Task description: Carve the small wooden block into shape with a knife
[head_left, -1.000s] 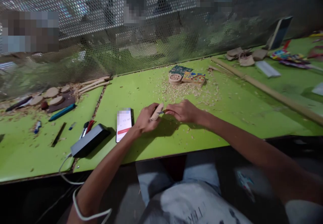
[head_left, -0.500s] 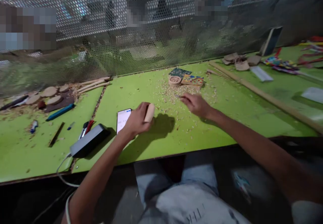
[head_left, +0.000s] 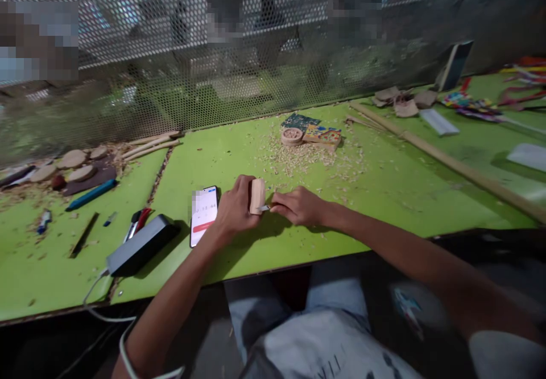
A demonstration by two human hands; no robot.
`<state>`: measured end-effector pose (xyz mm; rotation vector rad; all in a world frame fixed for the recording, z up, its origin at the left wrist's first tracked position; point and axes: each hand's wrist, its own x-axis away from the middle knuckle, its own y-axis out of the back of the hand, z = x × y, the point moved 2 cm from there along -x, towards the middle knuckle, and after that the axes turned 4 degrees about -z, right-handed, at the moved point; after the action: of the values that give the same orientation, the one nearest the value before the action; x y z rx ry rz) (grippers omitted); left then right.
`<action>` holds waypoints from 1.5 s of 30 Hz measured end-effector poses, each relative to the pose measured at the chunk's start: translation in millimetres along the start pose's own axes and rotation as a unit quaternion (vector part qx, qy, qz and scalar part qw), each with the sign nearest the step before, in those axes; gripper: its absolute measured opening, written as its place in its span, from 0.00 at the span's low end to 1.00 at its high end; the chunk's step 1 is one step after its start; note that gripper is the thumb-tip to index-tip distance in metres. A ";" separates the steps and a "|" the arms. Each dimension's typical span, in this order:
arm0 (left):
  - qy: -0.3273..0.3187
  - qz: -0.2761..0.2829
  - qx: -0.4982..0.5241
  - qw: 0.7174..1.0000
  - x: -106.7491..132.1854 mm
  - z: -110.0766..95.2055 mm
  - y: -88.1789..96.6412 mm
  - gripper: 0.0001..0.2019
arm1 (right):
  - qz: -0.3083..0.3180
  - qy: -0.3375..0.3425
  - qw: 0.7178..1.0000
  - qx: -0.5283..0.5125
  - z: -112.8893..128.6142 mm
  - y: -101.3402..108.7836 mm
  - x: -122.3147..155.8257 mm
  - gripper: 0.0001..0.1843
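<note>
Pale wood block point(head_left: 257, 196), frame centre, gripped in left hand point(head_left: 236, 205), fingers curled round it; right hand point(head_left: 298, 205), fingers pinching small blade point(head_left: 264, 208) at block's lower edge. I'd take shallow strokes, block braced firmly, left fingers clear (blade sits close).

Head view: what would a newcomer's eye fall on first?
Probably the pale wooden block in the left hand near the middle, with a small blade in the right hand at its lower edge. Then the wood shavings strewn over the bright green tabletop beyond the hands. The lit phone lies just left of the left hand.
</note>
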<state>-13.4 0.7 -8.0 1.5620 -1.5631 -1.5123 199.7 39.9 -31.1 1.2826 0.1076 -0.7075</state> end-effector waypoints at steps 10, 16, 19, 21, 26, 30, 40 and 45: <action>-0.007 -0.021 -0.017 1.000 6.1 -0.9 0.7 0.33 | -0.003 -0.006 1.000 0.018 0.6 1.7 -1.9 0.30; 0.023 -0.032 -0.020 0.999 7.1 -2.2 5.5 0.35 | -0.009 -0.007 0.999 0.032 3.3 7.6 -1.8 0.28; 0.011 -0.025 -0.004 1.000 8.3 -1.9 7.6 0.36 | -0.013 0.004 1.000 0.022 6.3 7.1 -1.1 0.28; -0.005 -0.021 0.012 1.000 11.2 -3.3 8.8 0.35 | -0.016 0.017 1.000 0.001 3.6 7.2 -0.5 0.27; -0.113 0.012 0.082 0.990 23.6 -17.0 7.2 0.37 | -0.124 -0.136 0.981 -0.060 -44.4 31.3 4.2 0.24; -0.086 0.017 0.084 0.993 24.0 -15.4 2.2 0.34 | -0.221 -0.176 0.957 -0.065 -61.8 51.4 10.6 0.22; 0.019 0.005 0.163 0.986 13.4 -10.3 -9.6 0.26 | 0.005 -0.027 0.997 -0.077 16.1 4.7 1.9 0.26; -0.010 0.001 0.216 0.976 12.4 -15.4 -15.0 0.23 | 0.031 -0.025 0.998 -0.053 19.7 2.7 1.3 0.30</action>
<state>3.0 -12.4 -21.4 1.7696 -2.0044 -1.2424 196.2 21.9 -23.3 1.1620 0.0625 -0.6717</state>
